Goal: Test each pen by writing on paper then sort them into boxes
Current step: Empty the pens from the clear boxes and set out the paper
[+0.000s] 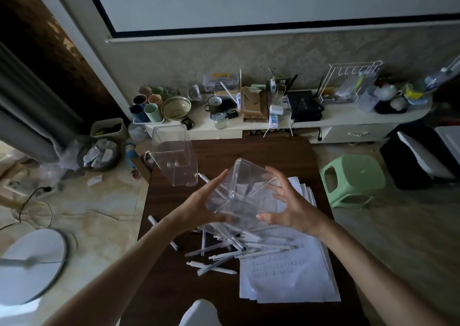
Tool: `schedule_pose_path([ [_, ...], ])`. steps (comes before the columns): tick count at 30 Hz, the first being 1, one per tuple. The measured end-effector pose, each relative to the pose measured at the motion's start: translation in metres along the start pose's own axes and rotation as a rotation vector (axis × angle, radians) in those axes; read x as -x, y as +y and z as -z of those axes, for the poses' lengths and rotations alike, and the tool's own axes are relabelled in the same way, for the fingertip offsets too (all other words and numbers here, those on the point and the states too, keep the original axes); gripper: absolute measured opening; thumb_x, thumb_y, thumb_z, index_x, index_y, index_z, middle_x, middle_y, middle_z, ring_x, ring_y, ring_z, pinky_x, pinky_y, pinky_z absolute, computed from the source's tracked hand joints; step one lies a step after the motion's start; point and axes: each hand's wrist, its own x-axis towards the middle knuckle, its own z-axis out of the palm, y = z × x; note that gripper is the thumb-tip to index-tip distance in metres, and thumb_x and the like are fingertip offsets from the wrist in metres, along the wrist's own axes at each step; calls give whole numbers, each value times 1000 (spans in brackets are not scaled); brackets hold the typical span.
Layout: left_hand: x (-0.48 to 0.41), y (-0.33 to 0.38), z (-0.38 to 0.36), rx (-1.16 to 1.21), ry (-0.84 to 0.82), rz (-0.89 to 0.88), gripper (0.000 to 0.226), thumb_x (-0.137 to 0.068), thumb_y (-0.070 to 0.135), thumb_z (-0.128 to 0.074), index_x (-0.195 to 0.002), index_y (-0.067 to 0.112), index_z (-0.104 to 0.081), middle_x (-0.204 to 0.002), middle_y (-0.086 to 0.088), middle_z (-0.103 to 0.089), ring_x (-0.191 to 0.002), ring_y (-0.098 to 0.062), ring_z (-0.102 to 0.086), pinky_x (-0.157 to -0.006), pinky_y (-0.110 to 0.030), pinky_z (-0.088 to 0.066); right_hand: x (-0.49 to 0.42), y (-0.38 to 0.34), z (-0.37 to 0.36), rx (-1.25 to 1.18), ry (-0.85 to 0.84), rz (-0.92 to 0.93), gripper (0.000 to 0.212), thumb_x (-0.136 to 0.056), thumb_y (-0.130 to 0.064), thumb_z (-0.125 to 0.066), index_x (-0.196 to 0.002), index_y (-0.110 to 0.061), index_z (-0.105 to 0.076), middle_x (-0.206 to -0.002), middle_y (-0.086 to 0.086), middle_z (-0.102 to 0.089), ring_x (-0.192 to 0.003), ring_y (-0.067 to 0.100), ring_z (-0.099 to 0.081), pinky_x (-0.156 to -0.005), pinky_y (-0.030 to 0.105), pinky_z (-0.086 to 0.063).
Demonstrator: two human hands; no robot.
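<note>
A person holds a clear plastic box (240, 188) up in the air with both hands. The left hand (199, 207) grips the left side of the box, with its fingers lying up along the wall and its thumb tucked under the low edge. The right hand (292, 210) grips the right side, with its fingers spread wide and bent like a claw. The box is tipped on a slant, not flat. It hangs just above a messy pile of thin white pens (236, 251). The pens lie every which way on a dark brown wooden table (174, 288), and some of them lie across the edge of a stack of white paper sheets (286, 278). The paper has small rows of marks on it, but they are too small to read. Thin lines show through the held box, and I cannot tell if they are pens inside it or pens behind it. A second clear plastic box (174, 156) stands upright at the far left of the table, well apart from the hands. One more white pen (203, 177) lies just beside it. A light green plastic stool (353, 181) sits on the floor to the right of the table. A long white shelf (343, 116) by the wall holds cups, a bowl and many small things.
</note>
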Motion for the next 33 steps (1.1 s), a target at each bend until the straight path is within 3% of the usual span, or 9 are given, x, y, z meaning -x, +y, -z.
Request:
schedule_pose_path([
  [5,2,-8,-1,321,39,76,84,-78,18,-74,-147,17,-26,-149,-6,-34,-135,-23,-36,-106,-47,-37,-12,-8,-5,-162,50,-13,117,-46,-71,-78,-138,-54,-8,-140,-34,-25,-127,-11,-34,-99,11,-32],
  [11,-3,-4,4,673,186,75,41,-90,2,-51,-130,6,-48,-117,-11,-64,-108,-26,-60,-84,-32,-50,-33,-3,-9,-317,86,-117,124,-46,-82,-68,-147,-37,-14,-151,-16,-29,-127,-1,-42,-107,33,-35],
  [14,-12,-7,-1,740,191,84,33,-93,2,-45,-124,6,-54,-108,-8,-66,-99,-21,-63,-79,-30,-50,-42,5,-20,-374,-4,-151,102,-50,-72,-76,-138,-39,-36,-143,-8,-45,-124,6,-50,-96,26,-47],
  [18,-32,-2,7,583,285,45,19,-92,17,-53,-100,24,-69,-91,3,-69,-85,-12,-63,-73,-26,-50,-52,13,-22,-444,135,-88,79,-60,-40,-86,-128,-37,-46,-135,-9,-54,-119,10,-56,-86,21,-51],
  [22,-70,-7,8,278,383,-7,39,-90,20,-61,-119,46,-58,-89,3,-61,-81,-14,-53,-73,-25,-45,-68,25,-15,-435,452,-46,65,-68,-26,-76,-125,-36,-47,-137,-7,-51,-118,8,-55,-96,31,-49],
  [24,-90,-11,1,188,351,-28,53,-89,2,-53,-131,34,-52,-107,-6,-59,-94,-15,-56,-89,-36,-49,-79,29,-4,-423,534,-15,63,-71,-23,-75,-127,-35,-47,-135,-11,-51,-119,6,-53,-96,30,-48],
  [28,-129,-8,-14,289,198,5,75,-77,-10,-54,-143,17,-30,-118,-11,-60,-107,-33,-59,-83,-52,-52,-102,38,29,-341,582,46,63,-75,-13,-75,-128,-27,-43,-131,-13,-51,-122,5,-51,-100,28,-46],
  [30,-149,-6,-21,391,155,69,82,-77,-12,-61,-145,9,-21,-114,-4,-64,-105,-32,-61,-77,-45,-55,-115,47,46,-232,571,52,65,-77,-7,-74,-126,-35,-41,-131,-14,-48,-124,3,-49,-101,24,-45],
  [33,-177,-5,-32,365,250,142,75,-81,-2,-66,-144,16,-30,-107,10,-67,-98,-8,-65,-74,-23,-53,-129,64,63,-139,584,23,82,-78,-11,-74,-143,-29,-28,-140,-3,-43,-129,12,-45,-101,30,-46],
])
